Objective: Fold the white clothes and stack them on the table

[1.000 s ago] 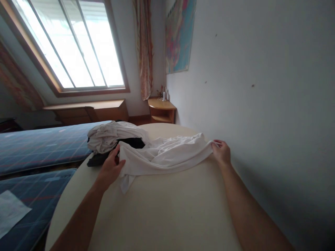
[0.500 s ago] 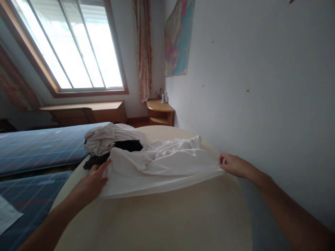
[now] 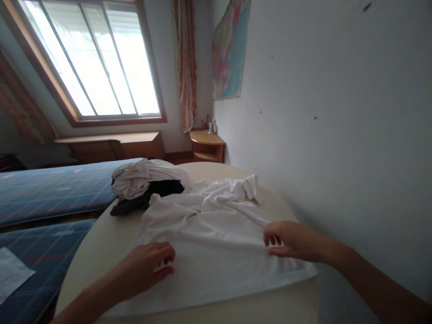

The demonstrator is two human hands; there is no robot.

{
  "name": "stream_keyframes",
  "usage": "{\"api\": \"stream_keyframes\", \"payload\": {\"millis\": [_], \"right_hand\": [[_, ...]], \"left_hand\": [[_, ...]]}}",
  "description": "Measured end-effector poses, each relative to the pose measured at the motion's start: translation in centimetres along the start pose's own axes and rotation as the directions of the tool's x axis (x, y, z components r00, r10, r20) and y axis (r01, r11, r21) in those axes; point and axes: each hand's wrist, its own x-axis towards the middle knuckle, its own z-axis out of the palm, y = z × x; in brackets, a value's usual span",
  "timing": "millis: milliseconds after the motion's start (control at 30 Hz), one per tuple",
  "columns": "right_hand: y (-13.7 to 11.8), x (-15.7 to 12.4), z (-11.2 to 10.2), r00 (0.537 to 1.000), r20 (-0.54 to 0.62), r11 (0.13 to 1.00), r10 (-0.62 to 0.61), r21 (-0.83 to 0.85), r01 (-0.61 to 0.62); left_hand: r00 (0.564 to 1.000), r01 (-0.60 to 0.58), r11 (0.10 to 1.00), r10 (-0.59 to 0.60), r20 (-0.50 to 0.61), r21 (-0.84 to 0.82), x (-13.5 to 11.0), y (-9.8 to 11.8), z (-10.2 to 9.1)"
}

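Your left hand [image 3: 148, 266] and right hand [image 3: 293, 241] stand well apart over the white garment [image 3: 205, 229], each thumb parted from its curled fingers and no cloth visibly pinched; fingertip contact cannot be told; the garment lies on the cream table [image 3: 97, 256], hem toward you, far end rumpled; the pile of clothes [image 3: 135, 177] sits far left, presumably leaving the fabric room to spread.

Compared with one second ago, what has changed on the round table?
The white shirt has had its near edge drawn closer, so it lies more spread out. The left hand and right hand have let go of that edge and are open over the fabric. The clothes pile stayed in place.
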Motion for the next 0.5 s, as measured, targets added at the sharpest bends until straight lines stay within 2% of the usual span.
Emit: {"api": "stream_keyframes", "payload": {"millis": [67,133,233,300,400,500], "right_hand": [[-1.3,0.5,0.8,0.994,0.038,0.995,-0.099,0.038,0.098],[-2.4,0.8,1.6,0.990,0.061,0.991,-0.127,0.055,0.124],[-3.1,0.7,2.5,0.989,0.104,0.990,-0.105,0.100,0.094],[-3.3,0.3,3.0,0.979,0.190,0.984,-0.078,0.175,0.044],[-3.7,-0.5,4.1,0.924,0.369,0.960,-0.100,0.280,-0.008],[-4.7,-1.1,5.3,0.855,0.495,0.962,-0.155,0.271,0.018]], "left_hand": [[0.990,-0.126,0.991,0.128,0.066,-0.040,0.4,1.6,0.9],[0.979,-0.181,0.982,0.185,0.089,-0.050,0.6,2.4,1.7],[0.973,-0.190,0.977,0.201,0.115,-0.100,0.5,2.8,2.2],[0.968,-0.185,0.971,0.207,0.143,-0.148,0.4,3.0,2.5],[0.940,-0.186,0.958,0.238,0.244,-0.219,-0.1,3.4,3.5],[0.885,-0.199,0.938,0.296,0.360,-0.282,-0.5,4.2,5.0]]}}
